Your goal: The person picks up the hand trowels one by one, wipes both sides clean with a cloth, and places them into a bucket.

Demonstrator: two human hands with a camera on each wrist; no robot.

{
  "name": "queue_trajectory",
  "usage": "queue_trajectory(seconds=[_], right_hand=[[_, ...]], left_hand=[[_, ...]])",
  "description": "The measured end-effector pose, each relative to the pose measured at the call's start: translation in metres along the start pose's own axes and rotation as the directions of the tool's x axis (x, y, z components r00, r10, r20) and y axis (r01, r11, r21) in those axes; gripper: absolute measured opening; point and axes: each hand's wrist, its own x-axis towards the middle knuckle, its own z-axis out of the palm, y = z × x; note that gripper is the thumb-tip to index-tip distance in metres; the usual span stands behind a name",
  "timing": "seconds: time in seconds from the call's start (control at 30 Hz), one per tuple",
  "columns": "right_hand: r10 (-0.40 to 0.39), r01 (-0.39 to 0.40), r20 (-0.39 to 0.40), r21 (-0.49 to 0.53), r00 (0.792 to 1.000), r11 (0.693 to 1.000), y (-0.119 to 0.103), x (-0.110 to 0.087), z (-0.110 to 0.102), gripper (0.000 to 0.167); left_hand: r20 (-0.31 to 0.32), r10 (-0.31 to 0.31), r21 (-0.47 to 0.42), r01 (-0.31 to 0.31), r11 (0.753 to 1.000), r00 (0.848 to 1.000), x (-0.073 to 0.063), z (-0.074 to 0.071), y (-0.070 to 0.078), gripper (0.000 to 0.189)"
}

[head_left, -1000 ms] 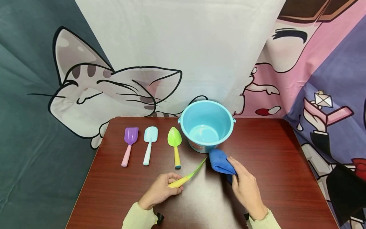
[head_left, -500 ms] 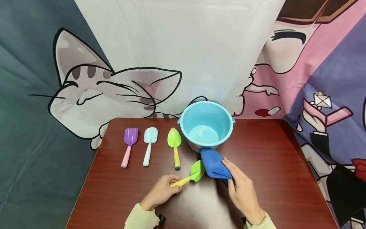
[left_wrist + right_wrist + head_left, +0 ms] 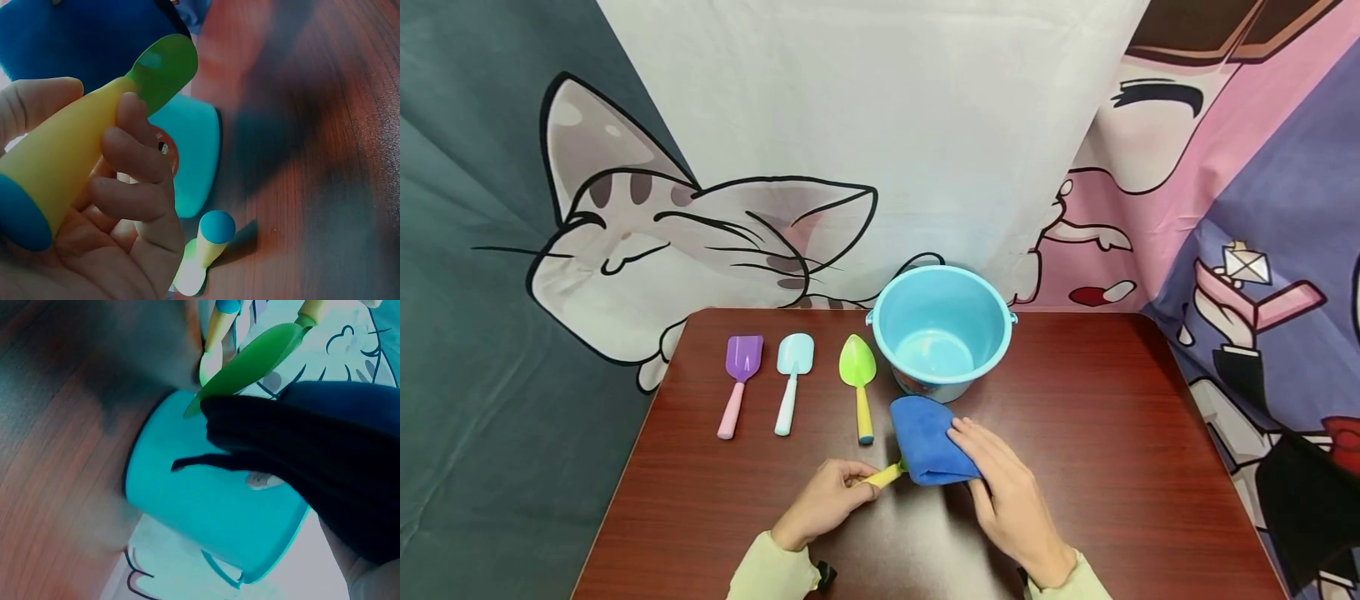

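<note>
My left hand (image 3: 823,504) grips the yellow handle of a toy trowel (image 3: 69,144), its fingers and thumb wrapped about it in the left wrist view. The trowel's green blade (image 3: 256,359) points toward the right hand. A folded blue cloth (image 3: 928,442) lies over the blade and hides most of it in the head view. My right hand (image 3: 1011,500) holds this cloth by its right side, thumb underneath. Just beyond the cloth stands a light blue bucket (image 3: 932,390), and nothing shows inside it.
Left of the bucket, a second green trowel with a yellow handle (image 3: 864,412), a pale blue shovel (image 3: 787,404) and a purple shovel with a pink handle (image 3: 733,408) lie in a row on the brown table (image 3: 1120,417). A printed curtain (image 3: 925,125) hangs behind.
The right hand has moved left with the cloth, from beside the blade's tip to over the blade. The trowel in the left hand has rolled from edge-on to showing its face, then become covered.
</note>
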Motion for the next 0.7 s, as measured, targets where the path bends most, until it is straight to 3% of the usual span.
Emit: queue_trajectory(seconds=[0.17, 0.3, 0.47, 0.7], right_hand=[[-0.037, 0.036, 0.057, 0.017, 0.998, 0.999, -0.0038, 0.0, 0.0045, 0.042], [-0.014, 0.012, 0.172, 0.013, 0.985, 1.0, -0.0061, -0.0017, 0.0043, 0.041], [-0.018, 0.014, 0.338, 0.012, 0.941, 1.0, -0.0069, -0.0033, 0.0032, 0.056], [-0.028, 0.037, 0.461, -0.01, 0.887, 0.999, -0.0086, -0.0031, 0.0054, 0.048]], left_hand=[[0.003, 0.003, -0.032, -0.003, 0.999, 1.0, 0.0019, -0.0006, -0.001, 0.021], [0.017, 0.011, -0.039, -0.01, 0.999, 1.0, 0.0028, -0.0021, -0.001, 0.024], [0.022, 0.013, -0.065, -0.012, 0.998, 1.0, 0.003, -0.0026, -0.0006, 0.03], [0.017, 0.033, -0.109, -0.031, 0.994, 0.999, 0.0002, -0.0013, 0.0008, 0.025]])
